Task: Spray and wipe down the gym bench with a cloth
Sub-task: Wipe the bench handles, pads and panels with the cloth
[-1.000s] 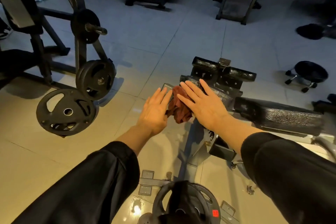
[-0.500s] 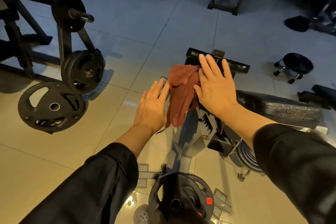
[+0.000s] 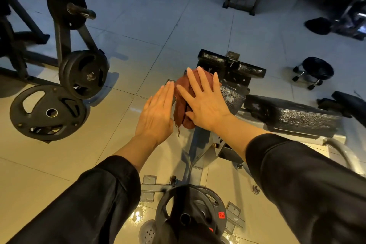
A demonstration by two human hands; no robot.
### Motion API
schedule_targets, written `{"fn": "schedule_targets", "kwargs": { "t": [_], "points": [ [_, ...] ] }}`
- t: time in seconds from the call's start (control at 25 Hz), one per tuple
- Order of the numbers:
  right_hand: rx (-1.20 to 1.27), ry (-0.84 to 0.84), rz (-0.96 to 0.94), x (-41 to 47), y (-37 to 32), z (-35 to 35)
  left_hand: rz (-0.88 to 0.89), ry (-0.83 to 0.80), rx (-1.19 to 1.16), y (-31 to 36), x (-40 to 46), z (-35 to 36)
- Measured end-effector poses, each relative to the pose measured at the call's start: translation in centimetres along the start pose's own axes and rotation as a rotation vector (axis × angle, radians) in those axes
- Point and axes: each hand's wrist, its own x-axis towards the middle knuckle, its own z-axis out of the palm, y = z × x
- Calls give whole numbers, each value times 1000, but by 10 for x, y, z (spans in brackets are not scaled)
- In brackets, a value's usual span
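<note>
Both hands are flat with fingers straight: your right hand (image 3: 206, 103) presses the reddish-brown cloth (image 3: 183, 103) onto the end of the black bench pad (image 3: 233, 95), and your left hand (image 3: 157, 115) sits just beside the cloth on its left, fingertips touching or nearly touching its edge, gripping nothing. The cloth is bunched, part of it draped off the pad's end and hanging over the grey bench frame (image 3: 195, 144) below. You're mid-wipe on the pad's end, by my read. To do it well, spread the cloth so more of it lies under your palm, keep even pressure, and run overlapping strokes along the pad away from the cloth's present spot toward the longer pad section (image 3: 293, 117) to its right. Watch the hanging tail near the frame's bolts; it could snag. No spray bottle is visible, so I can't tell whether the surface is wetted.
</note>
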Motion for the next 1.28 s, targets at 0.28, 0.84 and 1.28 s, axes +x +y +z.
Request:
{"fn": "schedule_targets", "kwargs": {
  "t": [0.28,0.84,1.28],
  "points": [
    [36,67,-140,-27,26,14,17,-40,96,0,-4,-1],
    [97,82,-119,-18,13,5,48,8,87,-3,-7,2],
    [49,140,-189,-104,86,43,31,-69,163,3,-5,-7]
  ]
}}
